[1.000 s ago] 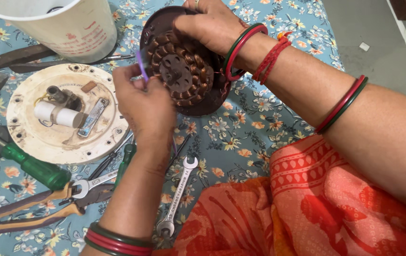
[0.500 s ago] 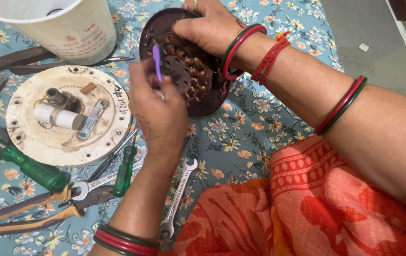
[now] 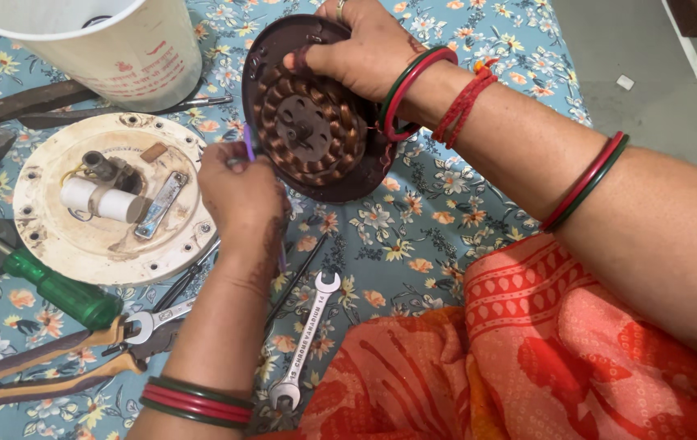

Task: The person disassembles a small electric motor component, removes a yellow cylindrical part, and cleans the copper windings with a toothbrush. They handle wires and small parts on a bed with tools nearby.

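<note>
My right hand (image 3: 362, 50) grips the top rim of a round dark brown fan motor (image 3: 307, 130) and holds it tilted on edge over the cloth. Its ring of copper windings and centre hub face me. My left hand (image 3: 242, 195) is closed around a thin purple tool (image 3: 248, 147). The tool's tip sits at the motor's left rim beside the windings, and its other end pokes out below my wrist. Both wrists carry red and green bangles.
A white round cover plate (image 3: 47, 236) with a white cylinder part lies to the left, with a white bucket (image 3: 120, 57) behind it. A green-handled screwdriver (image 3: 63, 289), pliers (image 3: 39, 367) and an open-ended spanner (image 3: 307, 338) lie on the floral cloth (image 3: 446, 212). My orange-clad knee (image 3: 527, 367) fills the lower right.
My left hand has slid left and down, taking the purple tool from over the windings to the motor's left rim. The motor's winding face shows more fully now.
</note>
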The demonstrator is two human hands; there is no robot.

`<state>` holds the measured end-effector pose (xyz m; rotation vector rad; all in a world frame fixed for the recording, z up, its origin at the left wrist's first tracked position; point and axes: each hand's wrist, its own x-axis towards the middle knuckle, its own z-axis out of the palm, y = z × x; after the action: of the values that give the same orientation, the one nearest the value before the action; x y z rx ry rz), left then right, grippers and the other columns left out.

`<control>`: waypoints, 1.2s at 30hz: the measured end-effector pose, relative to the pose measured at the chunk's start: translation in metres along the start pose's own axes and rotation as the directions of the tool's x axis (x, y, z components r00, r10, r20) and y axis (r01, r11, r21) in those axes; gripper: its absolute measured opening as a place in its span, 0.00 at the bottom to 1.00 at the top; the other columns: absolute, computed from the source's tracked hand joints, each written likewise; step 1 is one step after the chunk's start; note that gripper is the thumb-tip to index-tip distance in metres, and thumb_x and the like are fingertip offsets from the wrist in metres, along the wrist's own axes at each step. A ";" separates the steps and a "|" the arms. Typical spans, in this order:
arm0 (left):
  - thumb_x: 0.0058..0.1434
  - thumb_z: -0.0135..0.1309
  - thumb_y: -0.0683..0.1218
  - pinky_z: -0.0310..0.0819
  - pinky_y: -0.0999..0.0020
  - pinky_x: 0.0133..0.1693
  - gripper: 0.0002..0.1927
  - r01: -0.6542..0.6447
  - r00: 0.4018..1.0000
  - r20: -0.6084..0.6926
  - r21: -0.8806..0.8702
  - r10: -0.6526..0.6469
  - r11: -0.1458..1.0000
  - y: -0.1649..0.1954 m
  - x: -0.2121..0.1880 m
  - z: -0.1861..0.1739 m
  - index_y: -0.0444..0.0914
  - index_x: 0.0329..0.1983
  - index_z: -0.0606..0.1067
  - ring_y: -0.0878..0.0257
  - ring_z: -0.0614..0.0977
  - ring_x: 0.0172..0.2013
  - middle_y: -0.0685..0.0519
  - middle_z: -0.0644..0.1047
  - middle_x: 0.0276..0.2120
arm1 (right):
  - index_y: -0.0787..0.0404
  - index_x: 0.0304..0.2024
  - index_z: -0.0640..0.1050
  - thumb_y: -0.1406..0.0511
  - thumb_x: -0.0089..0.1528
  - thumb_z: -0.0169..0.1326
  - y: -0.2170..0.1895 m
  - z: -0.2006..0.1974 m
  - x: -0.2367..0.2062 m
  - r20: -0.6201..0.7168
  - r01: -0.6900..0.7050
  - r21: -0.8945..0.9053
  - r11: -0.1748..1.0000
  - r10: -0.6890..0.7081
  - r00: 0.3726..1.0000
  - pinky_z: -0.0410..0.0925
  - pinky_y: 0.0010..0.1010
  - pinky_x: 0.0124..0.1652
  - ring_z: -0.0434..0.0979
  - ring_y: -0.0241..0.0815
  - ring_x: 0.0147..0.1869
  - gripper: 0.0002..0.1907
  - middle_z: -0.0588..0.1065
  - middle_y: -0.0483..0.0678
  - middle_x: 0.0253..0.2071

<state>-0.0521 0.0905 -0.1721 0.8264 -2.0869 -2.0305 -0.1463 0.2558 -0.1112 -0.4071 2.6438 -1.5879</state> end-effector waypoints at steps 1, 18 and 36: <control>0.58 0.52 0.36 0.71 0.60 0.27 0.10 -0.086 0.996 -0.019 0.041 0.087 0.995 -0.001 0.000 0.001 0.33 0.44 0.71 0.60 0.77 0.24 0.52 0.74 0.27 | 0.60 0.41 0.78 0.60 0.55 0.66 0.000 0.000 0.000 0.004 0.003 0.006 1.000 -0.003 1.000 0.76 0.26 0.35 0.82 0.33 0.34 0.16 0.81 0.45 0.34; 0.59 0.53 0.38 0.74 0.67 0.29 0.10 -0.360 0.928 -0.023 0.201 0.372 0.911 -0.001 -0.005 0.003 0.34 0.44 0.72 0.63 0.82 0.26 0.49 0.80 0.28 | 0.62 0.40 0.78 0.63 0.55 0.65 0.001 -0.002 0.001 0.032 0.080 -0.009 0.997 -0.080 0.996 0.75 0.27 0.34 0.82 0.33 0.34 0.14 0.80 0.44 0.32; 0.57 0.49 0.37 0.74 0.54 0.31 0.12 0.001 0.998 -0.067 0.053 0.002 0.999 0.001 -0.013 0.005 0.34 0.46 0.68 0.56 0.78 0.28 0.48 0.75 0.33 | 0.62 0.47 0.78 0.63 0.59 0.62 0.014 -0.001 0.007 0.017 0.125 -0.040 0.991 -0.125 0.992 0.78 0.27 0.37 0.84 0.33 0.37 0.16 0.82 0.46 0.36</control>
<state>-0.0441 0.1010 -0.1683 0.8895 -2.1130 -1.9263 -0.1564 0.2612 -0.1218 -0.5952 2.6933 -1.5580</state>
